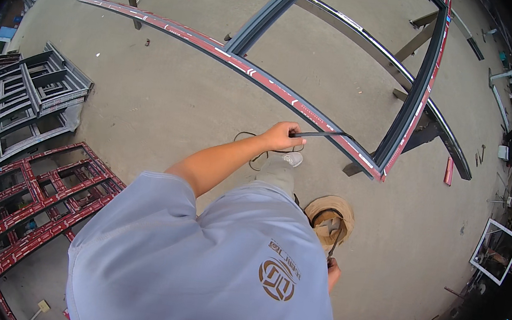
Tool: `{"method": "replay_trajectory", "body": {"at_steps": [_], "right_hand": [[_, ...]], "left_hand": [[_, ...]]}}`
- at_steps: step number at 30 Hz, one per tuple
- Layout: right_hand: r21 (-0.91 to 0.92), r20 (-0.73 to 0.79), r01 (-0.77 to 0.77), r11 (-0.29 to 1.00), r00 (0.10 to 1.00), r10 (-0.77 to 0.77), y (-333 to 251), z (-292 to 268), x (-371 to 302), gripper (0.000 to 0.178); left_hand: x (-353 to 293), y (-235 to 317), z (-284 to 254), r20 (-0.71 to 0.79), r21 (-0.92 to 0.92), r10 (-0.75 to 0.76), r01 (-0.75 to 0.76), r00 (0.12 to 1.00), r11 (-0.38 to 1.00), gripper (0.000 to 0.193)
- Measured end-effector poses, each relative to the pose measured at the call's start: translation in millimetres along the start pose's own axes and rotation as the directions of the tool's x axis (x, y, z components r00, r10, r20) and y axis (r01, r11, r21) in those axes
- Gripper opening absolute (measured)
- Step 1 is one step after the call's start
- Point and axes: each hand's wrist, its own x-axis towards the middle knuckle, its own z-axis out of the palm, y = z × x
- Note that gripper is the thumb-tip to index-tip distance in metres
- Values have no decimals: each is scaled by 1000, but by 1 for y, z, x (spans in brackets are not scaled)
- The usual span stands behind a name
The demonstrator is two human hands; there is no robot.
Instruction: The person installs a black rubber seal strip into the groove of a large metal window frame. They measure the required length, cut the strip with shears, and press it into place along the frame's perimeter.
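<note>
My left hand [281, 136] is closed in a pinch around a black rubber strip [320, 134]. One end of the strip reaches over the near rail of a large window frame [265, 83], close to its near right corner. A thin loose length of it loops down beside my shoe. At my right side, my right hand [332, 275], partly hidden by my shirt, is closed around a narrow dark strap or strip [336, 237]. This runs up across a tan cloth bag [345, 212], which hangs open beside me with something brown inside.
The big frame rests on metal supports [414, 45]. Stacked grey frames [34, 91] and red-filmed frames [34, 197] stand at the left. On the right lie a small white frame [494, 252], a red piece [449, 171] and tools along the floor's edge.
</note>
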Motion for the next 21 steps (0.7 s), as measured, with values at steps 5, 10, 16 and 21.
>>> {"method": "replay_trajectory", "body": {"at_steps": [5,10,16,21], "right_hand": [[-5,-12,87,996,996,-88,-24,16,13,47],[51,14,217,975,976,-218,-24,39,41,45],[208,86,346,915,925,-369,-57,65,74,46],[113,166,482,869,853,-495,-141,92,101,44]], "left_hand": [[-41,10,-63,-67,194,51,-37,996,980,30],[-71,31,-118,-61,231,-62,75,996,970,34],[-103,67,-192,-160,499,97,-4,982,866,42],[-144,70,-246,-176,550,44,61,983,833,36]]}}
